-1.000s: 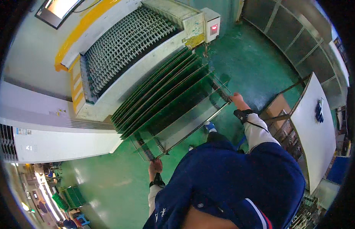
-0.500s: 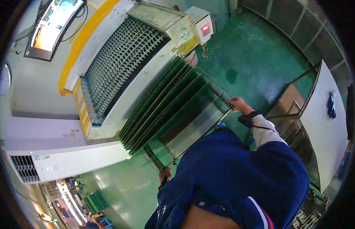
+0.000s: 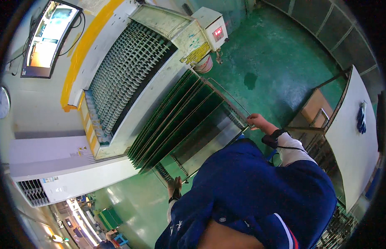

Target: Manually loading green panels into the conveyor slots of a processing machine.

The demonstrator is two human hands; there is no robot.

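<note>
A wheeled-looking metal rack (image 3: 192, 168) stands in front of me, with several dark green panels (image 3: 176, 120) upright in its slots. The panels lean side by side toward the roller machine. My right hand (image 3: 259, 122) is closed around the rack's thin metal rail at its right near corner. At the left near corner, my left hand (image 3: 174, 187) rests against the frame with its fingers stretched upward. Toothed slot strips (image 3: 163, 172) run along the rack's lower left side. Whether the rack has wheels is hidden from me.
Beyond the rack is the roller machine (image 3: 128, 79) with a control box (image 3: 213, 29). A bucket (image 3: 204, 64) stands by its corner. On the right, a white-topped table (image 3: 352, 141) carries a blue glove (image 3: 361, 118). A white air conditioner (image 3: 85, 182) is at left.
My left hand's fingers have straightened along the rack's corner, where they looked curled before. My right hand stays on the rail. The whole view has shifted slightly.
</note>
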